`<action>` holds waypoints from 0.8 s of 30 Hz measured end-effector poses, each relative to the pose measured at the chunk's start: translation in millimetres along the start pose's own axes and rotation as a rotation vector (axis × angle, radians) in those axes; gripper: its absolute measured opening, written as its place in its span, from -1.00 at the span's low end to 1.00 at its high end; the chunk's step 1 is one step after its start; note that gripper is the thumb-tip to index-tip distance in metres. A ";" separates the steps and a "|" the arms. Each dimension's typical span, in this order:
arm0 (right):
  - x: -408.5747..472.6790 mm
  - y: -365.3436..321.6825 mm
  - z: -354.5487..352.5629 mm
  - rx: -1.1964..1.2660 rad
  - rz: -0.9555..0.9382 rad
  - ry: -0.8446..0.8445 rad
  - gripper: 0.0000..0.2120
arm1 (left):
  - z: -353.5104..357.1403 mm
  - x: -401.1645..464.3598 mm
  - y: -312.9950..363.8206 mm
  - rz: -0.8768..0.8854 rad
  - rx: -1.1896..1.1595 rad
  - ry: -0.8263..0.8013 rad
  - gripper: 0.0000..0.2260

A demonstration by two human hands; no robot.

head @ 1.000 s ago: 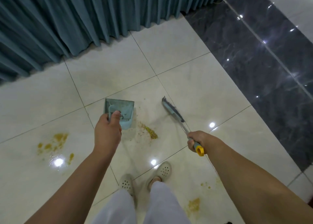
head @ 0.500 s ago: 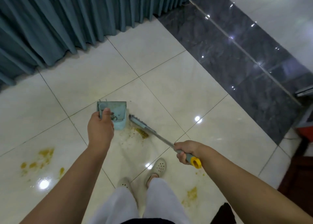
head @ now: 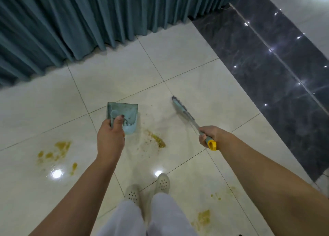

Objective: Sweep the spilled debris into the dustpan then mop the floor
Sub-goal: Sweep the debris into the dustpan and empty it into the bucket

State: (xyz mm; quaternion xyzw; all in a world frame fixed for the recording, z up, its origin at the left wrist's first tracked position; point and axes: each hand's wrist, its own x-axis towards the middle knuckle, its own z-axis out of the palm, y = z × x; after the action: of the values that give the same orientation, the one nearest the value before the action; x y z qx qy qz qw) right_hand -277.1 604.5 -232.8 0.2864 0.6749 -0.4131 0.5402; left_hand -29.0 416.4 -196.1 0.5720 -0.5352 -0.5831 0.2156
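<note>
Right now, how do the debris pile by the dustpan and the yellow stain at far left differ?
The debris pile is a narrow, grainy ridge; the stain is flat, smeared blotches. The pile lies between dustpan and broom; the stain lies apart, left of the left hand. Both are yellowish, on the pale tiles.

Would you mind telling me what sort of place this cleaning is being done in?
Probably an indoor hall or lobby, though home or commercial is unclear. Glossy cream floor tiles meet a dark marble-look border strip, and a long teal pleated curtain hangs down to the floor.
</note>
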 end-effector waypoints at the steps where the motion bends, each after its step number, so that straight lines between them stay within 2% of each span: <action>1: 7.4 -9.6 2.5 0.004 -0.001 -0.003 -0.80 | 1.2 0.5 -0.4 -0.006 -0.004 0.021 -0.77; 6: 41.2 -47.1 26.6 -0.022 -0.032 -0.043 -0.79 | 8.2 0.2 -3.6 -0.019 0.002 0.130 -0.79; 12: 64.7 -42.3 77.8 -0.287 0.022 -0.071 -0.93 | 7.7 -7.0 -13.1 -0.070 -0.013 0.240 -0.79; 19: 60.0 -0.4 89.5 -0.717 0.011 -0.127 -0.81 | 2.2 -19.0 -16.4 -0.074 -0.007 0.317 -0.74; 24: 45.3 34.0 80.5 -0.812 0.030 -0.153 -0.67 | -2.3 -22.5 -11.5 -0.054 -0.042 0.353 -0.74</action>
State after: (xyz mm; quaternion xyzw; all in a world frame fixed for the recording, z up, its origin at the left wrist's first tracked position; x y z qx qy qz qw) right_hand -220.6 548.8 -291.0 0.0281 0.7366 -0.1253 0.6640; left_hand -17.1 438.9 -195.8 0.6750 -0.4611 -0.4902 0.3025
